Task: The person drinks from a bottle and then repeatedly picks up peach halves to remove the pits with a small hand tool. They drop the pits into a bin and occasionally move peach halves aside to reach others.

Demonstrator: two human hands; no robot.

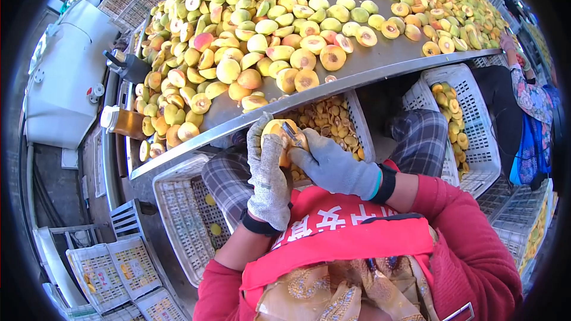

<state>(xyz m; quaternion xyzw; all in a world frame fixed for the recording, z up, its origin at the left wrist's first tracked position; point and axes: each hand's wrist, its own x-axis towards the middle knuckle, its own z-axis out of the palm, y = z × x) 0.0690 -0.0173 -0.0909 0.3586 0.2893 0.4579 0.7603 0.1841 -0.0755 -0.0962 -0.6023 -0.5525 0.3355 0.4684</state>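
Observation:
My left hand (266,172), in a pale grey knitted glove, is closed around a yellow peach half (273,126) in front of my lap. My right hand (342,166), in a blue-grey glove with a black cuff, grips a small metal pitting knife (291,133) whose blade is against the fruit's cut face. The knife's handle is mostly hidden in the glove. Just beyond both hands runs the metal rim of the sorting table (333,87), heaped with halved peaches (256,41), some with stones in them.
Below the table edge, a white crate (362,125) holds small peach pieces. Another white crate (172,187) stands at my left, with a few pieces inside. A crate of peach halves (479,137) is at right, beside another person (526,95). A jar (122,122) sits at the table's left side.

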